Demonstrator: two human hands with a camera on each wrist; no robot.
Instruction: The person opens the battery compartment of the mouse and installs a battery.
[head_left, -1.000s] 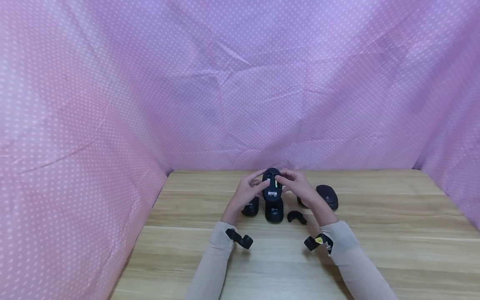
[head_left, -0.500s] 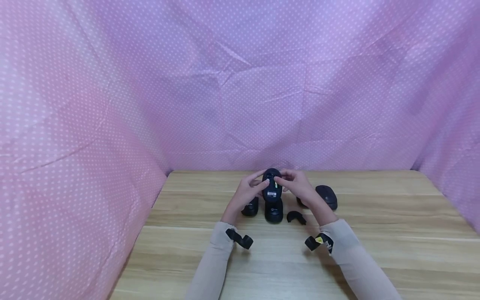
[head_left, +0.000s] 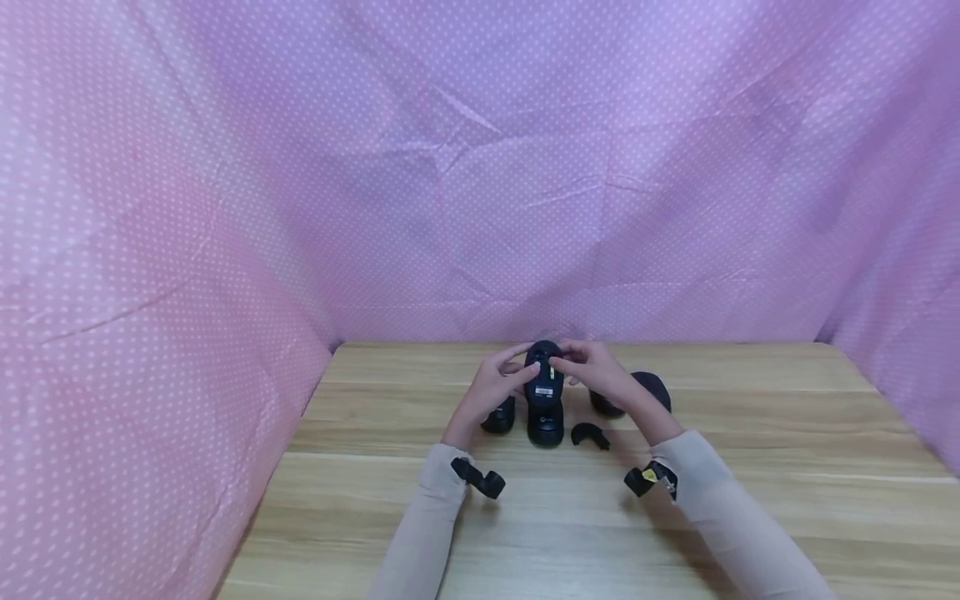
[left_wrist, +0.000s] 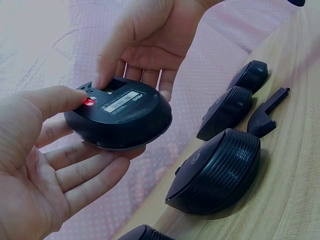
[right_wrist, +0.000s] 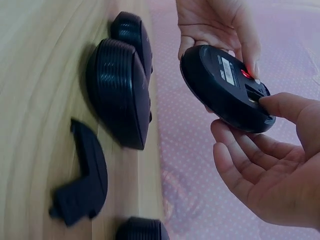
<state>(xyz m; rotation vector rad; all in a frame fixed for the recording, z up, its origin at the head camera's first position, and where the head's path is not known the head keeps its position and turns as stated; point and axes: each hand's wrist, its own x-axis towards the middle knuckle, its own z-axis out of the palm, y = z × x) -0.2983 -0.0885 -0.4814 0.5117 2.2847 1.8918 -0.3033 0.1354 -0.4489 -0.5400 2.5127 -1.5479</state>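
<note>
Both hands hold a black computer mouse (head_left: 543, 385) underside up over the table. Its battery slot (right_wrist: 254, 95) is uncovered, and a red light (left_wrist: 90, 101) glows from the sensor. My left hand (head_left: 491, 387) grips one side, its thumb by the red light and its fingers beneath. From the other side my right hand (head_left: 603, 375) pinches the mouse, thumb tip at the slot, where part of a battery shows. A curved black cover piece (head_left: 591, 435) with a narrow arm lies on the table below the right hand.
Directly below the held mouse stands another mouse (head_left: 546, 429). To its left is a further one (head_left: 498, 418); two more (head_left: 606, 406) sit near the right forearm, partly hidden. Pink dotted cloth (head_left: 480, 208) hangs behind the wooden table (head_left: 555, 533).
My right forearm has swung slightly outward to the right and now covers more of the far right mouse. Both hands keep their hold on the upturned mouse.
</note>
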